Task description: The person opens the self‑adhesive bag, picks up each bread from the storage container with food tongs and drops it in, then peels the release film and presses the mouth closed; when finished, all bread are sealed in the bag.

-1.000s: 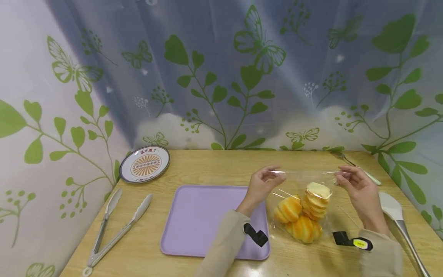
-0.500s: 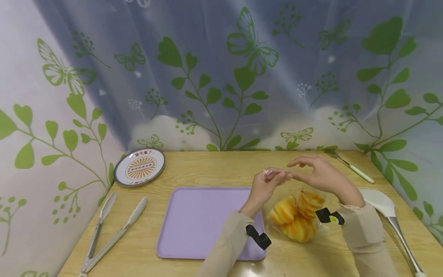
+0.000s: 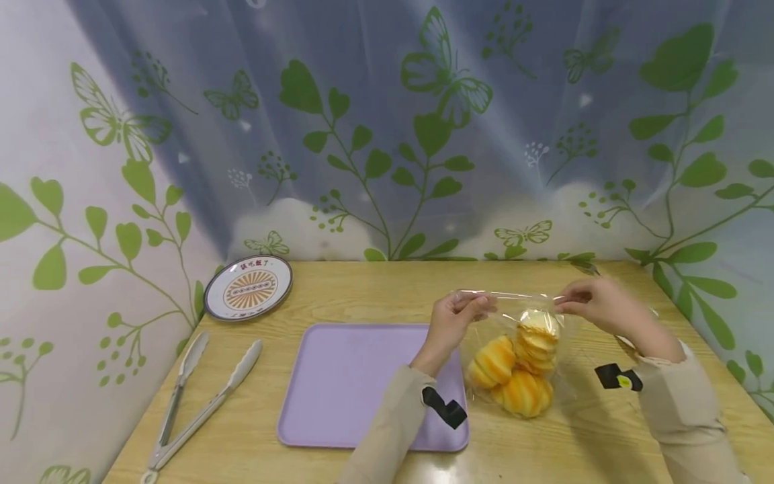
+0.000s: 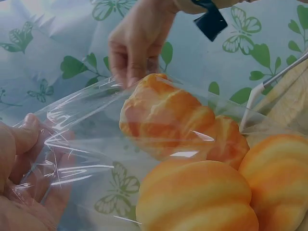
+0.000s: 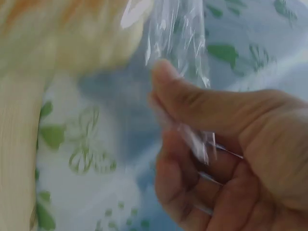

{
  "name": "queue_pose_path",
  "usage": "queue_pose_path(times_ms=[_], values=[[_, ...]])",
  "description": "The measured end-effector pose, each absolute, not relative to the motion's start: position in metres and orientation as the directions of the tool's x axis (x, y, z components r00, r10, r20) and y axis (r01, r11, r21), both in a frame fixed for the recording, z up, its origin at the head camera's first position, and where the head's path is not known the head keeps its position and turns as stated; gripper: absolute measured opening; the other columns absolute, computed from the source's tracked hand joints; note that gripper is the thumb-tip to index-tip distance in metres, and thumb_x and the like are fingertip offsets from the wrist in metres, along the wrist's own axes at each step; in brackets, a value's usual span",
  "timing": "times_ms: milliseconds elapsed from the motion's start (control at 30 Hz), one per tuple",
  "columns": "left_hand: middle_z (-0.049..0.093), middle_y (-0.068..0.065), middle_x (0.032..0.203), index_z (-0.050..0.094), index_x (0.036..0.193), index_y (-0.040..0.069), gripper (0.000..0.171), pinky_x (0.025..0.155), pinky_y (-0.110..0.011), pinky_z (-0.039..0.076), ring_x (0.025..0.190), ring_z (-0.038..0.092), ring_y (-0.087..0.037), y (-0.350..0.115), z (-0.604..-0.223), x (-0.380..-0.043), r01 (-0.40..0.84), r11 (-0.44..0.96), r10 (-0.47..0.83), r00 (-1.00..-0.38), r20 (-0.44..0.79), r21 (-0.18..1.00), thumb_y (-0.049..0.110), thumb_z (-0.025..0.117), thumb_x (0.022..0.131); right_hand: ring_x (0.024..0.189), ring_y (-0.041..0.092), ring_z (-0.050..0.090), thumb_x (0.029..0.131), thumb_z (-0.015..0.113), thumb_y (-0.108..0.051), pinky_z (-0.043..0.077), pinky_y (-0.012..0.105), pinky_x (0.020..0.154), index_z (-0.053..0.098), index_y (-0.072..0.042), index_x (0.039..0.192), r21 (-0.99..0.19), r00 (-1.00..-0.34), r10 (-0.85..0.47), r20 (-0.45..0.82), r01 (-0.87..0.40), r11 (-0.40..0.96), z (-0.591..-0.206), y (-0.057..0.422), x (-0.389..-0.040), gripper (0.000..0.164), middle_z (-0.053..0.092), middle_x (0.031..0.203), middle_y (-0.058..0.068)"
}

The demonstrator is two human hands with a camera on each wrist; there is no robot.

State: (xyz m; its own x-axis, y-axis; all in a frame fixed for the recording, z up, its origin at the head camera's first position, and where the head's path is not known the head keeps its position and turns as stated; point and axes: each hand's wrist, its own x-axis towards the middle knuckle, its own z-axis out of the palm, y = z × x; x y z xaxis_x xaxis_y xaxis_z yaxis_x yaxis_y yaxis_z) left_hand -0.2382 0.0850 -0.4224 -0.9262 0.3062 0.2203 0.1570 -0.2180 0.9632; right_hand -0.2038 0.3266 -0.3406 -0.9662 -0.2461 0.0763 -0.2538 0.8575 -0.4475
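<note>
A clear plastic bag stands over the table with three bread rolls inside. Two are plump, ridged rolls, one at the left and one in front; the third is a layered, flaky roll. My left hand pinches the left end of the bag's top edge between thumb and fingers. At the other end, my right hand pinches the edge, and the right wrist view shows gathered film between thumb and curled fingers. Film stretches between both hands, its top edge nearly straight.
Left of the bag lies a lilac tray, partly under my left forearm. Metal tongs lie spread farther left, below a patterned plate. A fork at the back right is mostly hidden behind my right hand.
Half a second ago my right hand was beside the left with fingers extended. It has moved right and pinches the bag's right end again. My left hand has kept its grip.
</note>
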Motion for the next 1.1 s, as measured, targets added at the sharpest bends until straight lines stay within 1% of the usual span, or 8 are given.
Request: queue_pose_path(times_ms=[167,267,367,567,700,800,933,1100], values=[[0.064,-0.031,0.116,0.061,0.113,-0.014,0.028,0.085,-0.029,0.058,0.095,0.073,-0.023,0.084,-0.423,-0.238,0.132,-0.246,0.346,-0.914,0.214,0.96,0.01,0.057,0.098,0.077,0.006,0.062,0.091,0.068,-0.017,0.05,0.026,0.065,0.075,-0.004,0.099,-0.444,-0.967,-0.23,0.109,-0.254,0.859,-0.343,0.347,-0.194,0.017,0.075,0.092,0.011],[0.061,-0.032,0.123,0.058,0.119,-0.014,0.035,0.09,-0.033,0.056,0.106,0.068,-0.034,0.079,-0.422,-0.236,0.099,-0.269,0.399,-0.894,0.205,0.958,0.016,0.05,0.102,0.078,-0.007,0.057,0.095,0.064,-0.018,0.05,0.023,0.066,0.075,-0.005,0.103,-0.471,-0.965,-0.225,0.136,-0.263,0.842,-0.345,0.351,-0.189,0.019,0.075,0.098,0.013],[0.057,-0.033,0.129,0.054,0.126,-0.013,0.043,0.095,-0.037,0.054,0.115,0.06,-0.043,0.072,-0.419,-0.236,0.056,-0.298,0.462,-0.865,0.196,0.953,0.022,0.042,0.106,0.083,-0.011,0.057,0.1,0.055,-0.016,0.054,0.021,0.071,0.069,0.002,0.109,-0.602,-0.965,-0.23,0.125,-0.258,0.755,-0.351,0.352,-0.184,0.024,0.072,0.102,0.011],[0.054,-0.034,0.133,0.048,0.13,-0.015,0.044,0.096,-0.043,0.052,0.115,0.06,-0.044,0.071,-0.416,-0.236,-0.036,-0.315,0.515,-0.846,0.139,0.949,0.021,0.039,0.107,0.09,0.0,0.067,0.106,0.037,-0.015,0.056,0.02,0.077,0.046,0.01,0.113,-0.842,-0.954,-0.295,0.049,-0.198,0.502,-0.361,0.352,-0.178,0.028,0.068,0.097,-0.01],[0.059,-0.027,0.13,0.052,0.126,-0.014,0.038,0.087,-0.038,0.057,0.097,0.072,-0.025,0.077,-0.421,-0.236,-0.119,-0.294,0.463,-0.886,0.033,0.948,0.016,0.04,0.106,0.084,0.005,0.068,0.107,0.037,-0.018,0.058,0.026,0.073,0.045,0.011,0.115,-0.85,-0.958,-0.286,-0.01,-0.142,0.507,-0.365,0.352,-0.179,0.031,0.067,0.093,0.0],[0.065,-0.026,0.119,0.055,0.123,-0.013,0.037,0.075,-0.027,0.059,0.082,0.07,-0.011,0.082,-0.428,-0.235,-0.147,-0.259,0.425,-0.905,-0.024,0.955,0.015,0.04,0.106,0.081,0.01,0.068,0.107,0.037,-0.02,0.059,0.032,0.072,0.044,0.013,0.12,-0.857,-0.959,-0.271,-0.088,-0.066,0.512,-0.368,0.354,-0.183,0.036,0.065,0.093,0.007],[0.066,-0.028,0.116,0.057,0.126,-0.01,0.038,0.078,-0.027,0.059,0.095,0.072,-0.026,0.085,-0.438,-0.235,-0.176,-0.195,0.438,-0.896,-0.075,0.965,0.017,0.039,0.106,0.079,0.012,0.065,0.107,0.039,-0.021,0.059,0.035,0.07,0.041,0.017,0.125,-0.849,-0.937,-0.281,-0.209,0.031,0.528,-0.381,0.357,-0.191,0.043,0.062,0.092,0.006],[0.058,-0.027,0.131,0.051,0.134,-0.008,0.039,0.09,-0.035,0.056,0.114,0.063,-0.039,0.084,-0.459,-0.239,-0.234,-0.157,0.439,-0.887,-0.144,0.959,0.016,0.039,0.106,0.077,0.013,0.064,0.106,0.041,-0.021,0.059,0.035,0.07,0.039,0.018,0.129,-0.846,-0.906,-0.299,-0.299,0.106,0.523,-0.414,0.359,-0.202,0.046,0.061,0.092,0.006]])
